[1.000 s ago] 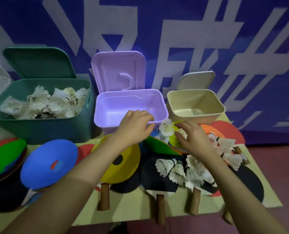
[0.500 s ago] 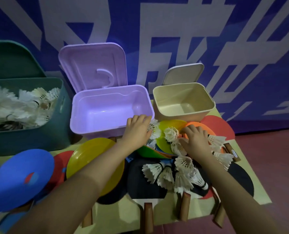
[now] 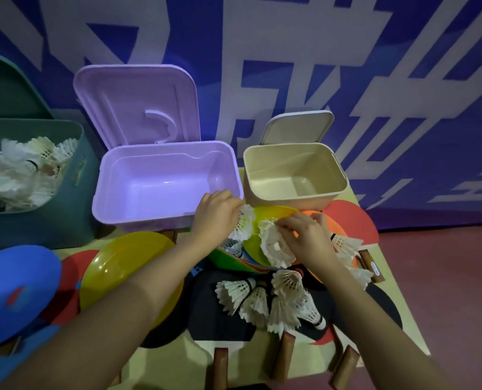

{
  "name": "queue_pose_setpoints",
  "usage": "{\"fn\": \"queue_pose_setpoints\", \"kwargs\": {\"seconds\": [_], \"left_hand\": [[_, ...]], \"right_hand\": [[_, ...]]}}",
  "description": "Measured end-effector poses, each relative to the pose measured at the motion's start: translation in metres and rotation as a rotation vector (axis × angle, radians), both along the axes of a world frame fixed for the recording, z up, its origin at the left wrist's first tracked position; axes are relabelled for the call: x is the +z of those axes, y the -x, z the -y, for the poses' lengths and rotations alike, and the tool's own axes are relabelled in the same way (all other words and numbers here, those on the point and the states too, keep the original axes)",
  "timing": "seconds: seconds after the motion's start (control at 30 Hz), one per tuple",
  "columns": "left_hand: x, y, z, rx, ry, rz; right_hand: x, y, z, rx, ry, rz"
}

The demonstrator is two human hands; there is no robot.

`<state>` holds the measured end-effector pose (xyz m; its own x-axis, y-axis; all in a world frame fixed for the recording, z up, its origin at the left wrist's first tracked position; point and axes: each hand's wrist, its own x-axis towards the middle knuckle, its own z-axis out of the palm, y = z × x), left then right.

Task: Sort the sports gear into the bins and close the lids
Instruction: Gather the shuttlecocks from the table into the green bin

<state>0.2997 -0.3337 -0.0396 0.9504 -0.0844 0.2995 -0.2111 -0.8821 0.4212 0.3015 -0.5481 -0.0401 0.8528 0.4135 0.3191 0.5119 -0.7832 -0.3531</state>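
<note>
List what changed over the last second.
Both hands dropped from the purple bin's front rim onto the loose shuttlecocks. The left hand now holds one; the right hand pinches others. Unchanged: lids open, purple and beige bin empty, discs and paddles in place.

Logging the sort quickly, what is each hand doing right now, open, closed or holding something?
Left hand: fingers curled on a shuttlecock in front of the purple bin.
Right hand: pinching another shuttlecock.

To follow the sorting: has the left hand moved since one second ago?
Yes. The left hand went right along the purple bin's front, onto a shuttlecock.
</note>
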Motion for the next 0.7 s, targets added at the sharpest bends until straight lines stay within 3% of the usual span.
{"fn": "queue_pose_setpoints", "kwargs": {"seconds": [0.13, 0.33, 0.53, 0.7], "left_hand": [[0.035, 0.01, -0.001, 0.047, 0.033, 0.176], [0.089, 0.031, -0.024, 0.124, -0.064, 0.398], [0.111, 0.057, -0.078, 0.249, -0.128, 0.488], [0.113, 0.084, -0.154, 0.376, -0.149, 0.468]], "right_hand": [[0.028, -0.006, -0.012, 0.124, -0.124, 0.078], [0.075, -0.015, -0.049, 0.331, -0.267, 0.203], [0.1, -0.012, -0.108, 0.442, -0.394, 0.251], [0.11, 0.0, -0.185, 0.461, -0.38, 0.235]]}}
